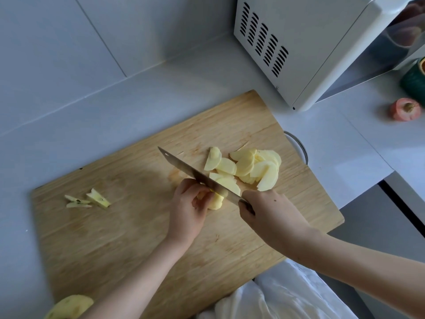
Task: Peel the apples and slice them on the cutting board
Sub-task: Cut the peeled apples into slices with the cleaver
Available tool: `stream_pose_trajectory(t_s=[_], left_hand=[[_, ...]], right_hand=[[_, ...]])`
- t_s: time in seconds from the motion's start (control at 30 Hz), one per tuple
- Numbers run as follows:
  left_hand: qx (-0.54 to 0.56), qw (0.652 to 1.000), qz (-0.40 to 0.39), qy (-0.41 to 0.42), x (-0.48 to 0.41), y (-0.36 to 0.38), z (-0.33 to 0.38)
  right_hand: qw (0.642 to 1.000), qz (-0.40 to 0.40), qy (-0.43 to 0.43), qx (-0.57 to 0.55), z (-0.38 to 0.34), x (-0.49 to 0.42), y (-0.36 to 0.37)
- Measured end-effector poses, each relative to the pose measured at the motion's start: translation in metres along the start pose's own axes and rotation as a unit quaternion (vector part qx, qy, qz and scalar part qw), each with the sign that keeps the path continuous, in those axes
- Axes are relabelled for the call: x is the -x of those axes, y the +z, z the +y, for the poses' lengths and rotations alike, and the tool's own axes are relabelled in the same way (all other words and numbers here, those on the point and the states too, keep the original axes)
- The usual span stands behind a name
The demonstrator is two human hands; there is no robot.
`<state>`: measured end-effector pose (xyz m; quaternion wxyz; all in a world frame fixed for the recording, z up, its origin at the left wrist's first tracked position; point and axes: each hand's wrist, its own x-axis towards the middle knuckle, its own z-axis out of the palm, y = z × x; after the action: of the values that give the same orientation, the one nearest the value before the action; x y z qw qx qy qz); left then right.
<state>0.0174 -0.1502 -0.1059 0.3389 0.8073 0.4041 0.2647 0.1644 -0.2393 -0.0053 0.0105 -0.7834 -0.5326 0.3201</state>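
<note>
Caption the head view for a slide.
Left hand steadies a peeled pale-yellow apple piece while the right hand slices it with a steel knife on a wooden cutting board.

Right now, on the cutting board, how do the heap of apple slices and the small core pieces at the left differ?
The apple slices are many, broad and overlapping in a heap; the core pieces are about three narrow wedges. The apple slices lie beside the knife; the core pieces lie far to the left, alone. The core pieces show dark seed spots; the apple slices look plain. Both are pale yellow and rest on the cutting board.
</note>
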Motion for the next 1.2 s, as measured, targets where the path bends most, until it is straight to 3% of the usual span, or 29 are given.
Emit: stream_pose_trajectory(t_s=[0.43,0.8,1.2], left_hand=[[0.036,0.999,0.003,-0.017,0.005,0.002,-0.002],[-0.01,1.0,0.004,0.028,0.004,0.001,-0.005],[0.017,0.999,0.012,0.03,0.006,0.003,-0.009]], right_hand=[[0.998,0.021,0.008,-0.066,0.004,-0.023,0.025],[1.0,0.006,-0.015,-0.005,0.002,0.0,0.001],[1.0,-0.004,-0.005,0.029,-0.003,0.001,-0.002]])
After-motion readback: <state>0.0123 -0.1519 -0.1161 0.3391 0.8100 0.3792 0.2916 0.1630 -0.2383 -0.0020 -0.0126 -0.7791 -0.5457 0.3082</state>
